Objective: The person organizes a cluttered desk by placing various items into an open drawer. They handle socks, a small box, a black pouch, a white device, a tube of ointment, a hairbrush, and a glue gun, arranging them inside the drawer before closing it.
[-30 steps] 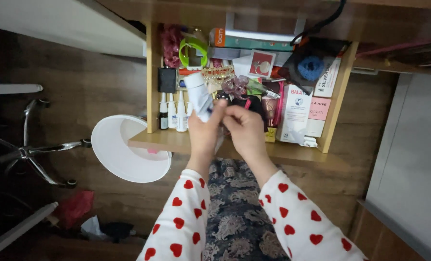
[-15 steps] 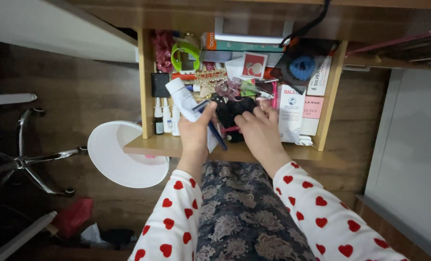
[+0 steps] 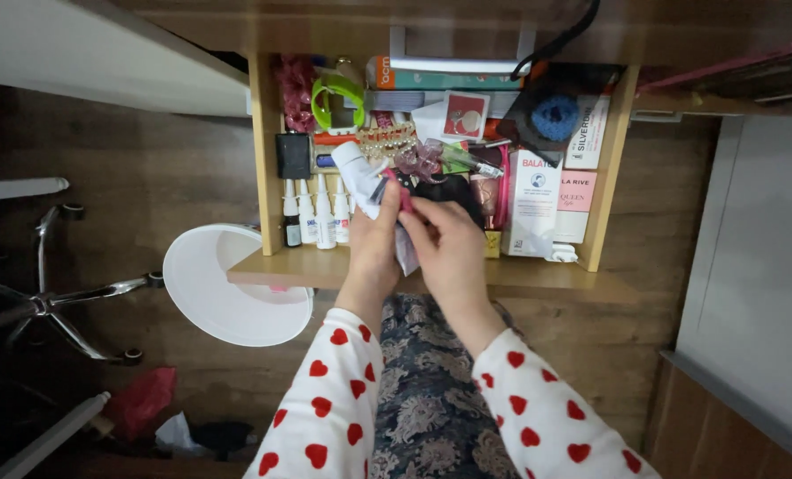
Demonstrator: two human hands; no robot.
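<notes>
My left hand (image 3: 374, 244) holds a white tube (image 3: 353, 173) upright over an open wooden drawer (image 3: 264, 160), with a thin dark stick pressed against the tube. My right hand (image 3: 447, 241) meets it from the right. Its fingertips pinch a thin pink stick (image 3: 405, 202) against the left hand's bundle. Both sleeves are white with red hearts. The lower end of the tube is hidden by my fingers.
The drawer is crammed with small white dropper bottles (image 3: 316, 217), white and pink boxes (image 3: 535, 200), a green ring (image 3: 338, 93), a blue scrunchie (image 3: 555, 115) and a black pouch (image 3: 449, 191). On the floor to the left are a white round bin (image 3: 227, 284) and a chair base (image 3: 59, 288).
My right hand was down in the drawer by the black pouch; it has come back to the left hand with the pink stick. The tube has shifted slightly right and up.
</notes>
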